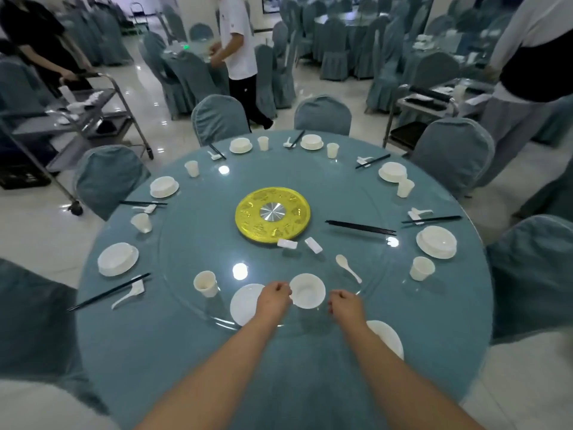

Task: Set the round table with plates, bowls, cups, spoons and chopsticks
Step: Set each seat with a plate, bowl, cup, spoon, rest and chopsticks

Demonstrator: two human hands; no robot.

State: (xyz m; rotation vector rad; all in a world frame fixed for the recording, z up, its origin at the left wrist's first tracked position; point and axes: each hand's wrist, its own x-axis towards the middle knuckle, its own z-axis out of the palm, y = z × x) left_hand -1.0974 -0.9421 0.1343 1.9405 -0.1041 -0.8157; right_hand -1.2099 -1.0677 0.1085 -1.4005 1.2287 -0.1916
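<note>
A white bowl [308, 290] stands on the near part of the glass turntable [192, 243]. My left hand [274, 297] is at the bowl's left rim with curled fingers that pinch it, and it hovers over a white plate [243, 304]. My right hand [345, 302] is curled just right of the bowl, a small gap apart, and holds nothing. On the glass also lie a cup [206, 283], a spoon [348, 268], two chopstick rests [287, 243] and black chopsticks [361, 227]. Another plate [389, 336] shows under my right forearm.
Several finished settings ring the blue round table [139, 336]. A yellow hub [273, 215] marks the centre. Covered chairs [322, 114] surround it. Steel carts stand at the left [93, 119] and right [424, 107]. People stand at the back left, back middle and right.
</note>
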